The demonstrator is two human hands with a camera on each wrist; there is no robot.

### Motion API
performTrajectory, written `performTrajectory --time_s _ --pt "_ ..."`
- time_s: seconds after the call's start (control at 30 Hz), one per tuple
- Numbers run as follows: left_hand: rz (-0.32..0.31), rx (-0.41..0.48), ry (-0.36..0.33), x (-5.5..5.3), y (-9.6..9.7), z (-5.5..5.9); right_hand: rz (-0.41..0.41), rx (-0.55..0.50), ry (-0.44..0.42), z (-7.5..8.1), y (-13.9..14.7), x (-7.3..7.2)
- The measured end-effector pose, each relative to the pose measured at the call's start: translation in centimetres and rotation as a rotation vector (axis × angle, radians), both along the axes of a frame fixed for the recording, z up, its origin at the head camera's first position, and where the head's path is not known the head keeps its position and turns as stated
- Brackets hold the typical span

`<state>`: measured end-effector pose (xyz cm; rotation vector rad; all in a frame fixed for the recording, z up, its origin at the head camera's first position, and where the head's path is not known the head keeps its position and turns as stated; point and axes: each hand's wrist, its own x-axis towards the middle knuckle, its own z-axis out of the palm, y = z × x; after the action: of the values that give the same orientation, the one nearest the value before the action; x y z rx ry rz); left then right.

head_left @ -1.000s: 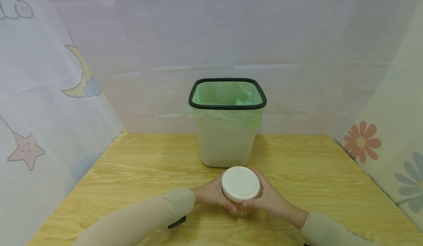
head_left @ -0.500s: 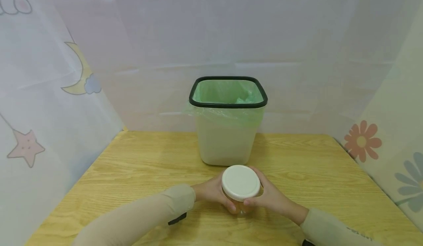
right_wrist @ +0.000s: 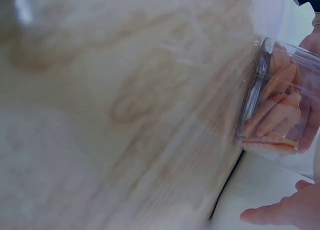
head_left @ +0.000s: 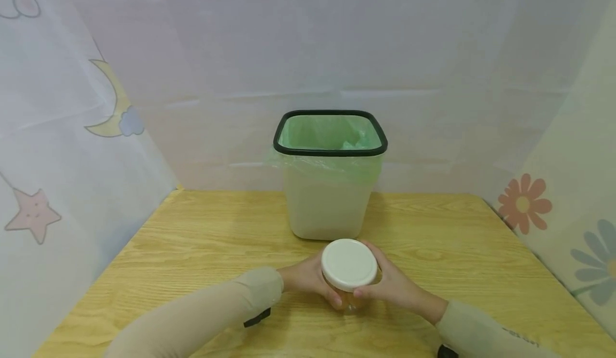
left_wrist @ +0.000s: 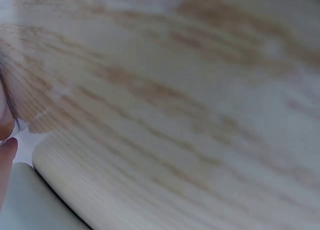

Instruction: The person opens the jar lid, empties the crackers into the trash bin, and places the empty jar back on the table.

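Observation:
A clear jar [right_wrist: 275,99] with a round white lid [head_left: 349,264] stands at the front middle of the wooden table. My left hand [head_left: 310,280] holds it from the left, thumb on the near side. On the right, my right hand [head_left: 392,286] wraps round the same jar, its thumb just below the lid's edge. Orange-brown shapes show through the clear wall in the right wrist view. The fingers behind the jar are mostly hidden in the head view. Only a sliver of the left hand shows at the left edge of the left wrist view.
Just behind the jar stands a white trash bin [head_left: 329,203] with a black rim [head_left: 332,153] and a green bag liner [head_left: 313,131]. The wooden table [head_left: 207,230] runs back to a pale sheet [head_left: 216,64]. Printed sheets hang at both sides.
The head view has shifted slightly. Both hands keep the same hold on the jar, and the lid stays on it.

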<state>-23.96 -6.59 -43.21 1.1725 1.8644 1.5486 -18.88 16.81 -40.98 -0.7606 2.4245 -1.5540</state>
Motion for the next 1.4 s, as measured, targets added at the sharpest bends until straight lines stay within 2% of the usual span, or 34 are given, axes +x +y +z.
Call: performTrajectory --time_s 0.17,0.37,0.63,1.0,1.2,1.4 --pt "0.015 -0.008 0.007 0.1 0.0 0.0 -0.002 0.023 0.035 0.2 0.2 0.1" --pt "0.029 0.000 -0.024 0.2 0.0 -0.2 -0.016 0.002 0.024 0.1 0.1 0.3" --pt "0.047 0.005 -0.008 0.4 -0.1 -0.3 -0.043 -0.025 0.065 0.1 0.3 0.7" --pt "0.057 0.005 -0.019 0.7 -0.2 -0.2 -0.052 -0.045 0.065 -0.2 0.5 0.9" --pt "0.076 0.002 -0.029 0.7 -0.2 -0.3 -0.061 -0.038 0.109 -0.2 0.5 1.0" --pt "0.051 -0.004 -0.038 0.6 -0.3 -0.2 -0.059 -0.021 0.123 -0.1 0.5 1.1"
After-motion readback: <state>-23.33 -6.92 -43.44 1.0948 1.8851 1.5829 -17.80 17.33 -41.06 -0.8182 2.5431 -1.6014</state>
